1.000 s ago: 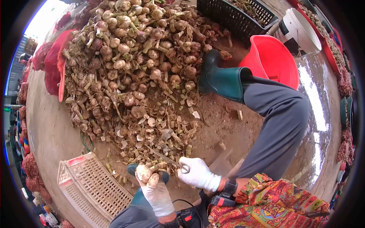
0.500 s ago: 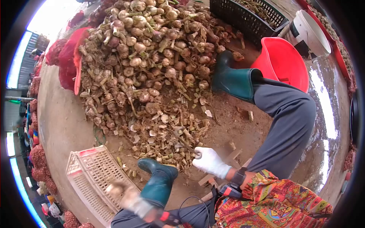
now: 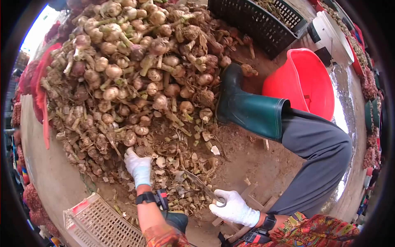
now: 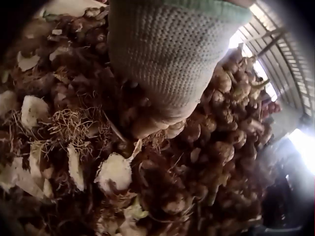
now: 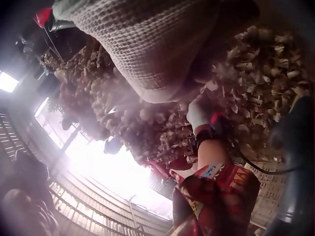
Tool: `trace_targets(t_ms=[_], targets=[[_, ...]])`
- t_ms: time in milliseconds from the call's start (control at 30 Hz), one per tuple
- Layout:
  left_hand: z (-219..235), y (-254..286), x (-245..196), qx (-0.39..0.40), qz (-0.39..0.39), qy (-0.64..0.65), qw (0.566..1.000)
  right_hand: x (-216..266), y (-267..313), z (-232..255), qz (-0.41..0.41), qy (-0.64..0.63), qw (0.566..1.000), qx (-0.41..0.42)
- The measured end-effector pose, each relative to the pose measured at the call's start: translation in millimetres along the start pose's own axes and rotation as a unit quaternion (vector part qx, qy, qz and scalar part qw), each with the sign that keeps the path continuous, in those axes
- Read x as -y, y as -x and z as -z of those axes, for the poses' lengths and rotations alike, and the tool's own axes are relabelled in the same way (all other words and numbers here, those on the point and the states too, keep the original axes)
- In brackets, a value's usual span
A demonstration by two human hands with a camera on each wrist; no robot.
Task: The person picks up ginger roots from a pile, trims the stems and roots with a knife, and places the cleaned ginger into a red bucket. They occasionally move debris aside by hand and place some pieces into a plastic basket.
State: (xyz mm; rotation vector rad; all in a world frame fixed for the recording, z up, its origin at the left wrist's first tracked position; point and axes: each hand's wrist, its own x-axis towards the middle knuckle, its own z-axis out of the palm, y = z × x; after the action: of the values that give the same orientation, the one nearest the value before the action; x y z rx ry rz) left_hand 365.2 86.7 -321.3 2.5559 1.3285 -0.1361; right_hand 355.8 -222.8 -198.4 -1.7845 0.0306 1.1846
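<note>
At the lower edge of a large heap of garlic bulbs with stems (image 3: pixel 113 72), the gloved left hand (image 3: pixel 139 168) reaches down among the bulbs. Close up in the left wrist view, the left hand (image 4: pixel 162 64) points into the heap, its fingers mostly hidden, so any hold on a bulb cannot be made out. The gloved right hand (image 3: pixel 235 209) grips the ring handle of a metal cutting tool (image 3: pixel 198 181), its blade pointing up and left over the loose trimmings (image 3: pixel 181 154). In the right wrist view the right hand (image 5: pixel 142 44) fills the top.
A beige plastic crate (image 3: pixel 103 224) lies at lower left. Beyond the green boot (image 3: pixel 255 113) stand a red basin (image 3: pixel 314 82), a white bucket (image 3: pixel 335 39) and a black crate (image 3: pixel 255 24). A red net bag (image 3: pixel 41 82) lies left of the heap.
The left hand held a garlic bulb over the lap, swung toward the beige crate, and is now at the heap without that bulb in sight. The right hand keeps the tool.
</note>
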Motion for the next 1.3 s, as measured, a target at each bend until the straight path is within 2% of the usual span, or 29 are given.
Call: trace_targets(t_ms=[33,67,133,200,267,300,333,400,433,467,500,567,600,633,667,733,767,800,867,900,933,1000,1033,1067,1133,1167,1200,1267,1300], targets=[[18,6,-5,0.059,0.003,0.009,0.998,-1,-2,-2,0.011,-0.019,1.000,0.003],[16,8,8,0.050,0.008,0.051,0.997,1,-3,-1,0.010,-0.021,1.000,0.002],[11,17,44,0.040,0.056,0.302,0.951,3,-2,0,0.016,-0.006,1.000,0.016],[38,49,37,0.016,0.094,0.546,0.832,-6,-2,-4,0.024,-0.029,0.999,0.008],[69,88,29,0.081,0.136,0.664,0.731,8,8,-1,0.010,-0.077,0.997,0.029],[65,104,38,0.075,0.123,0.674,0.725,4,7,-1,0.048,-0.037,0.997,0.038],[70,122,36,0.102,0.107,0.653,0.742,-1,8,-1,0.085,0.002,0.995,0.045],[103,164,18,0.175,0.119,0.677,0.705,7,17,-1,0.168,0.135,0.976,0.020],[116,184,17,0.170,0.118,0.675,0.708,11,25,-4,0.239,0.188,0.953,0.006],[127,203,17,0.178,0.107,0.645,0.735,13,32,-6,0.306,0.239,0.921,-0.010],[137,221,17,0.185,0.097,0.615,0.760,13,40,-7,0.310,0.238,0.921,-0.007],[154,251,10,0.161,0.073,0.615,0.769,11,51,-10,0.391,0.282,0.876,0.024],[164,263,6,0.147,0.049,0.612,0.775,11,58,-12,0.395,0.279,0.875,0.026],[175,275,3,0.138,0.033,0.578,0.804,11,65,-13,0.406,0.291,0.865,0.043],[175,280,8,0.135,0.032,0.577,0.805,11,70,-14,0.417,0.305,0.854,0.059],[171,286,17,0.080,-0.059,0.499,0.861,11,80,-16,0.424,0.319,0.846,0.058],[171,292,17,0.081,-0.010,0.597,0.798,11,83,-17,0.428,0.333,0.838,0.058],[171,294,16,0.082,-0.009,0.597,0.798,9,84,-18,0.426,0.333,0.839,0.058],[168,293,12,0.043,-0.057,0.519,0.852,5,80,-20,0.426,0.335,0.838,0.059],[167,291,7,0.044,-0.017,0.564,0.825,2,76,-21,0.421,0.337,0.840,0.059],[162,289,9,0.051,-0.013,0.566,0.823,-2,71,-23,0.411,0.341,0.844,0.059],[149,283,17,0.045,-0.062,0.434,0.898,-10,56,-26,0.390,0.348,0.850,0.061],[145,280,14,0.021,-0.080,0.428,0.900,-15,48,-28,0.373,0.365,0.851,0.066],[139,277,13,0.031,-0.074,0.432,0.898,-20,39,-30,0.355,0.383,0.850,0.072],[127,275,14,0.046,0.023,0.541,0.839,-33,22,-34,0.352,0.377,0.854,0.071],[118,274,19,0.046,0.070,0.552,0.830,-39,16,-36,0.362,0.367,0.854,0.068],[115,273,23,0.049,0.077,0.551,0.829,-42,12,-39,0.357,0.368,0.856,0.074],[116,273,25,0.035,0.004,0.453,0.891,-41,8,-41,0.336,0.391,0.853,0.084],[119,273,22,0.022,0.009,0.444,0.896,-42,7,-42,0.336,0.386,0.856,0.077]])
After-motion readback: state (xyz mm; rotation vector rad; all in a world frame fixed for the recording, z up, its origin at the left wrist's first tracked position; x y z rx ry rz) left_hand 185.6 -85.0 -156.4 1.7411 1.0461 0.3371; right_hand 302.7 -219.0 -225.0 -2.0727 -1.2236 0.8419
